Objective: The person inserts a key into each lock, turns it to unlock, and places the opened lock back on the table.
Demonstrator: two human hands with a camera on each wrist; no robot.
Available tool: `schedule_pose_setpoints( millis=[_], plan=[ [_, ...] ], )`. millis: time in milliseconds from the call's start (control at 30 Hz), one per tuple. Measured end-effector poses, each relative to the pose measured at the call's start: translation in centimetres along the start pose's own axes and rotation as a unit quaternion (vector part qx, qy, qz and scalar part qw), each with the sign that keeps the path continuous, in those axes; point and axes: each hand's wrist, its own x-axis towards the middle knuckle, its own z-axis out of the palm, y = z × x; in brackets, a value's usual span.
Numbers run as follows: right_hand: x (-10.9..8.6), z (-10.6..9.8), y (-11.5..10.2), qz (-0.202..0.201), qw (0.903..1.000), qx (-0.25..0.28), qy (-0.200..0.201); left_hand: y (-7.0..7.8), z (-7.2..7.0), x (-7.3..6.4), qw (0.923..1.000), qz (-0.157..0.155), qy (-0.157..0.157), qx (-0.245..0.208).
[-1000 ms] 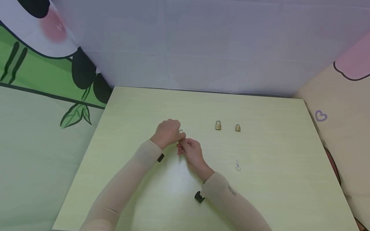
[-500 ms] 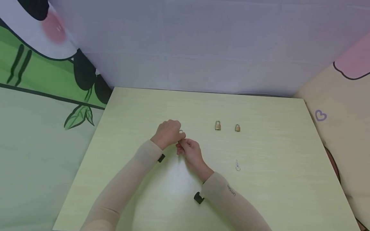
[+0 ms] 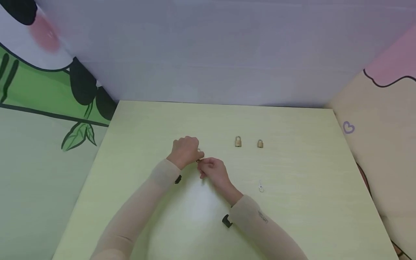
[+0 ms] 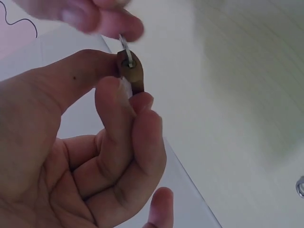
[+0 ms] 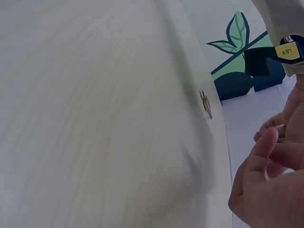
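"Head view first: where are the hands?"

"Left hand [image 3: 186, 151] and right hand [image 3: 214, 172] meet above the counter [image 3: 308, 180], the left at about 10 o'clock from the right. Both have their fingers curled in; what lies between them is mostly hidden from up there."

"And around them?"

"Towards 2 o'clock lie a larger padlock [image 3: 238, 143] and a smaller padlock [image 3: 260, 144], both brass-coloured, shackles pointing to 12. A loose key [image 3: 260, 186] with a ring lies at 4 o'clock, well apart from the fingers."

"Left wrist view?"

"Much clearer. The left thumb and fingers are bent round a held padlock [image 4: 135, 76], parted only by its thickness, with its keyhole facing up. A silver key [image 4: 126, 50] stands in the keyhole, leaning to 11 o'clock. The right fingers, rather blurred, pinch its outer end from 12 o'clock; how firmly, I can't tell. A cut-off silver ring [image 4: 299, 187] shows at 4 o'clock, by the frame's edge."

"And the right wrist?"

"The right hand sits at 4 o'clock, thumb and fingers bent together, their grip on the key out of sight. Just beyond is the left hand, partly cropped, with a black wrist mount [image 5: 259, 61] at 2 o'clock. At 3 o'clock a brown-and-silver item [image 5: 206, 105] lies near the counter's edge, too small to make out."
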Motion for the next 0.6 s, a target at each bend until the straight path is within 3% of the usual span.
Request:
schedule_pose_setpoints(
  millis=[200,400,600],
  plan=[
    [-1.3,-2.6,-0.4,-0.006,0.9951,-0.099,-0.006,-0.2,0.8,0.6,0.9999,0.000,-0.010,-0.001],
    [-2.7,-5.8,0.0,-0.036,0.9838,-0.175,-0.011,-0.5,2.0,1.1,0.9993,-0.018,-0.029,-0.013],
    [-4.2,-8.9,0.1,-0.065,0.9730,-0.220,0.026,-0.2,3.1,2.0,0.9990,-0.006,-0.035,-0.026]
  ],
)
